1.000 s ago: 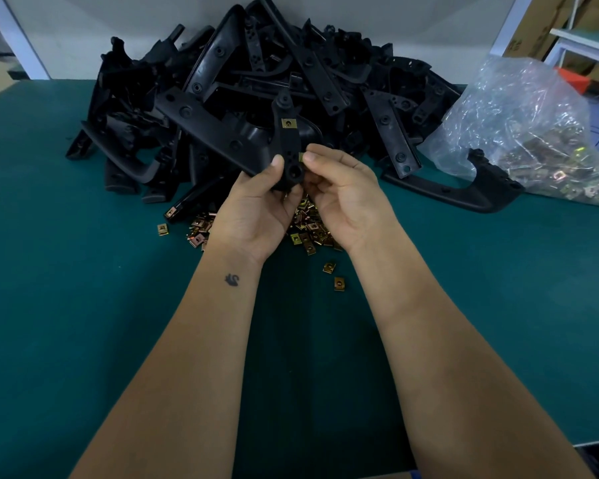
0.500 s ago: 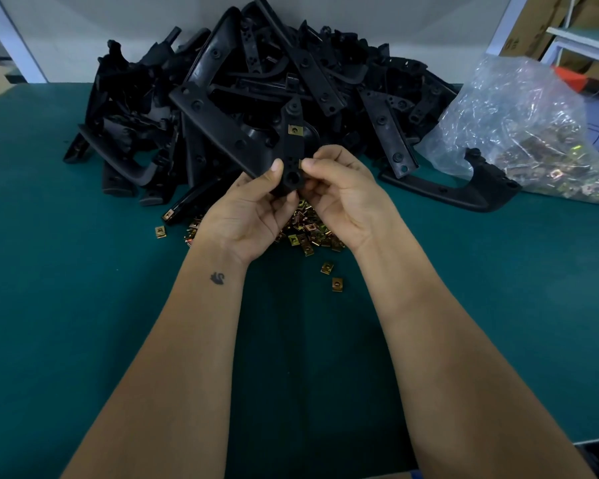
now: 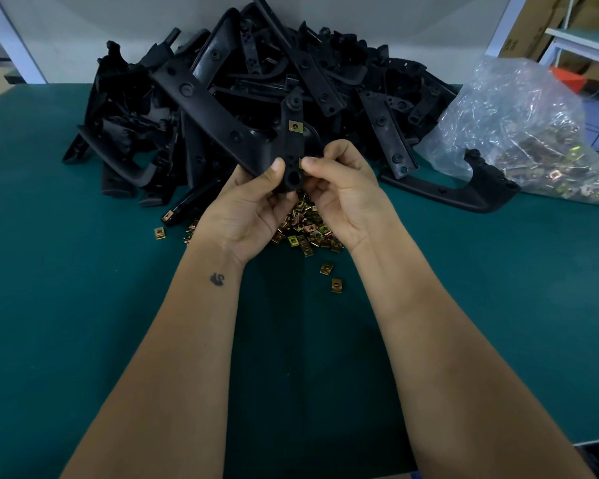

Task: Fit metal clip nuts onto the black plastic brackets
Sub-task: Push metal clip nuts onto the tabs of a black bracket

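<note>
- The left hand [image 3: 246, 209] grips the black bracket [image 3: 293, 140] upright, thumb on its lower end.
- The right hand [image 3: 343, 188] pinches 1 clip nut [image 3: 300, 163] against the bracket's edge.

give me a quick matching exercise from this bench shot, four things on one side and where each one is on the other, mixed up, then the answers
Things:
1. held bracket
2. loose clip nuts
3. plastic bag
4. bracket pile

Places:
A. heaped at the back of the green table
B. far right of the table
C. gripped by the left hand, with the right hand pressing a clip nut at its edge
D. scattered on the table under the hands

Pairs: 1-C, 2-D, 3-B, 4-A
</note>
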Available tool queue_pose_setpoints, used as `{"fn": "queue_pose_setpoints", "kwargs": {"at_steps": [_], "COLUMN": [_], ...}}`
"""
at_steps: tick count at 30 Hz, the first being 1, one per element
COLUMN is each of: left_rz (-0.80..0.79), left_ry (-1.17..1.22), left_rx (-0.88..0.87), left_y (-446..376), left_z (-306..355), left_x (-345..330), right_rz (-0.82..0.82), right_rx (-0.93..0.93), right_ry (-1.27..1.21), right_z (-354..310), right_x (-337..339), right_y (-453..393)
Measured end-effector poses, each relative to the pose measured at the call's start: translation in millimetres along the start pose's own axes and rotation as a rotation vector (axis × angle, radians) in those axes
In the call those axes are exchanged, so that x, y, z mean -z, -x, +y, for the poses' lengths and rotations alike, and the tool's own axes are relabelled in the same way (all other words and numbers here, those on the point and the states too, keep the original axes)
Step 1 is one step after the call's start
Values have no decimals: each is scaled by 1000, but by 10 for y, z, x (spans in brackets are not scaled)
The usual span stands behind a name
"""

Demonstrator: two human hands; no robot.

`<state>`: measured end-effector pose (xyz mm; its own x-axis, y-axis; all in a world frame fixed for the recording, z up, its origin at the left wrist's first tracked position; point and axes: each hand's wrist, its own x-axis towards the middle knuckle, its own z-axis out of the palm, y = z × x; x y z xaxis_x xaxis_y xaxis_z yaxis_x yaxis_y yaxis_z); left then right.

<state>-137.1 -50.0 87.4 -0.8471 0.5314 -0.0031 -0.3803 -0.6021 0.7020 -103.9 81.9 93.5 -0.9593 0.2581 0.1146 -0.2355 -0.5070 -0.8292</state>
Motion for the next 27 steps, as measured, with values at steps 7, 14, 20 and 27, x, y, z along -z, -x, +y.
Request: {"fn": "queue_pose_setpoints", "kwargs": {"at_steps": [7,14,20,27], "left_rz": [-23,-21,-59,-98], "left_ry": [-21,-37,-55,-117], "left_rx": [-67,-39,24,85], "left_y": [-19,-19,-2,0], "left_z": [-52,-37,15,69], "left_x": [-14,19,53,106], "right_rz": [31,-8,-102,-199], "right_rx": [-5,-18,-20,-45], "right_ry": [-140,-163,-101,30], "right_z": [22,22,-39,-94], "right_x": [14,12,45,106], "right_y": [-6,-5,10,28]}}
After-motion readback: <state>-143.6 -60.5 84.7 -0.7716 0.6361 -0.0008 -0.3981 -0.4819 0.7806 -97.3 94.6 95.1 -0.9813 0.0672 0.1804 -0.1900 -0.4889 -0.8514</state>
